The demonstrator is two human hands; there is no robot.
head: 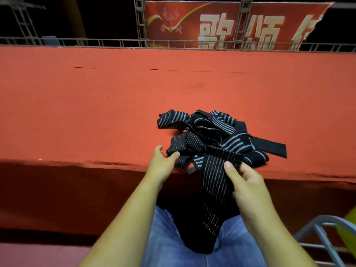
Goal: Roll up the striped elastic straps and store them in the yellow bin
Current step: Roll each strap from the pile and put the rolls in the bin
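**At the tabletop's front edge: one strap held, the pile beside it**

Near the front edge of the red cloth-covered tabletop (96,105), right of centre, lies a tangled pile of dark elastic straps with pale grey stripes (215,132). The right hand (248,187) pinches one long dark strap with thin pale stripes (215,182). Its thumb presses on the strap's face and the fingers (245,171) curl behind, clamped on the cloth. From that grip the strap runs up to the pile and hangs down over the tabletop's edge onto the person's blue jeans (169,237).

The left hand (163,162) is at the pile's near left side. Its fingers are apart and relaxed, and its thumb tip touches a folded strap without gripping.

At the lower right, a sliver of yellow-green plastic (349,218) shows behind a grey metal frame (327,245); too little is visible to tell what it is. Beyond the tabletop, a grey metal truss rail (115,43) fronts a red banner with large pale characters (221,24).
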